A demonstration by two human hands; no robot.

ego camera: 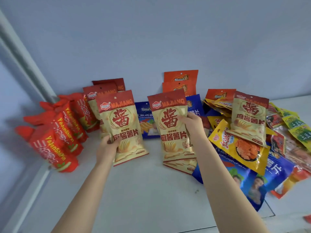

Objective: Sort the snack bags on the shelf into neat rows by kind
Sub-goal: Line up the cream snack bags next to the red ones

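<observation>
Holding one cream chip bag (122,125) upright, the left hand (107,148) grips its lower left edge, with the thumb on the front and the other fingers hidden behind the bag. The right hand (191,125) grips a stack of cream chip bags (171,125) of the same kind at its right edge, with the fingers (183,118) curled over the front at mid-height. The lower edges of at least two more bags show beneath the front one. Both loads are over the middle of the shelf (143,190); whether their lower edges touch it cannot be told.

Directly behind the left-hand bag, more cream bags (94,98) stand one behind another toward the back edge. A row of red bags (55,145) stands along the left edge, running toward the back left corner, each bag leaning to the left. A blue bag (146,121) is seen between the two held loads, nearer the back edge. Two orange bags (180,76) stand one behind the other at the back edge, against the wall (151,39).

The right side of the shelf carries a loose pile of mixed bags. On it, a further cream bag (249,120) leans upright, overlapping a yellow bag (239,148). A large blue bag (249,185) lies flat under the yellow one, toward the front edge. Green-and-yellow bags (297,128) lie at the right edge.
</observation>
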